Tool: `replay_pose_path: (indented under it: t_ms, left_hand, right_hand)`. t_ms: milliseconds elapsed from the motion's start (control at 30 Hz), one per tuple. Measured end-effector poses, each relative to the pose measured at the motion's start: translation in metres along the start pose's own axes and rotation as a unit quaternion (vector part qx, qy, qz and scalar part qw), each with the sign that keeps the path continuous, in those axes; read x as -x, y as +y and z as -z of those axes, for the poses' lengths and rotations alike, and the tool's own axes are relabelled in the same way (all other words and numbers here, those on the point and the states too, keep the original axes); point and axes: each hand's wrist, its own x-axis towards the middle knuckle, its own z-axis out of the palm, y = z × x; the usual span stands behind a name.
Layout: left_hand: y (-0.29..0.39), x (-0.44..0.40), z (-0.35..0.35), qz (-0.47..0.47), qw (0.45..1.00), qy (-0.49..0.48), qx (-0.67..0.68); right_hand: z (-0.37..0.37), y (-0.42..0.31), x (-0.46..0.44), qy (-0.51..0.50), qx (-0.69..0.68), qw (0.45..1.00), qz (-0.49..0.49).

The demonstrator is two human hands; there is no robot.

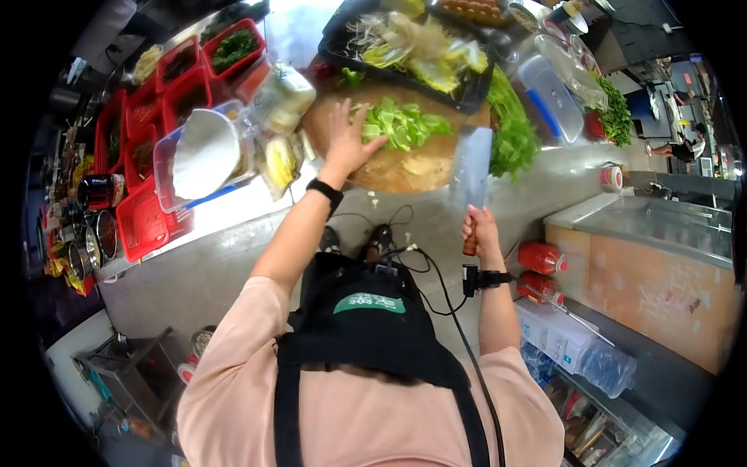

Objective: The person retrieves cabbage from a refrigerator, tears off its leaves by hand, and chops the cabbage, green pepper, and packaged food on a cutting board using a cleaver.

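Note:
Chopped light-green leafy vegetable [401, 124] lies in a loose heap on the round wooden chopping board [405, 175]. My left hand [348, 138], fingers spread, is at the heap's left side over the board; nothing is in its grip. In my right hand [482, 229] is the wooden handle of a cleaver [471, 159]. Its broad blade points away from me at the board's right edge, apart from the chopped pieces. A bunch of leafy celery [510, 128] lies just right of the blade.
Behind the board stands a black tray [342, 56] of leaves and sprouts. To the left are red baskets [144, 226], a clear tub holding a white bowl [206, 156], and bagged vegetables [282, 97]. A blue-edged plastic container [551, 97] sits at right. A cable [459, 327] hangs near my right arm.

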Motion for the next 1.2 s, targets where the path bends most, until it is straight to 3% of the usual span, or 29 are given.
replay_pose_path:
  t_ms: [100, 200, 433, 900, 1033, 1200]
  left_hand:
    - [0.019, -0.013, -0.023, -0.002, 0.998, -0.053, -0.037]
    - [0.037, -0.023, -0.044, -0.007, 0.999, -0.046, -0.021]
    - [0.065, -0.033, -0.054, 0.009, 0.997, -0.068, -0.042]
    - [0.079, -0.026, -0.063, 0.03, 0.995, -0.075, -0.056]
    - [0.078, -0.024, -0.063, 0.036, 0.995, -0.077, -0.058]
    - [0.073, -0.024, -0.069, 0.051, 0.998, -0.026, -0.008]
  right_hand:
    - [0.004, 0.008, -0.023, -0.041, -0.037, 0.998, -0.004]
    - [-0.005, 0.01, -0.032, -0.073, -0.034, 0.997, -0.013]
    - [-0.03, -0.003, -0.034, -0.059, -0.016, 0.998, -0.025]
    - [-0.03, 0.007, -0.036, -0.089, -0.011, 0.996, -0.022]
    - [-0.045, 0.009, -0.033, -0.109, 0.043, 0.993, -0.023]
    - [-0.065, -0.003, -0.037, -0.158, 0.087, 0.983, -0.035]
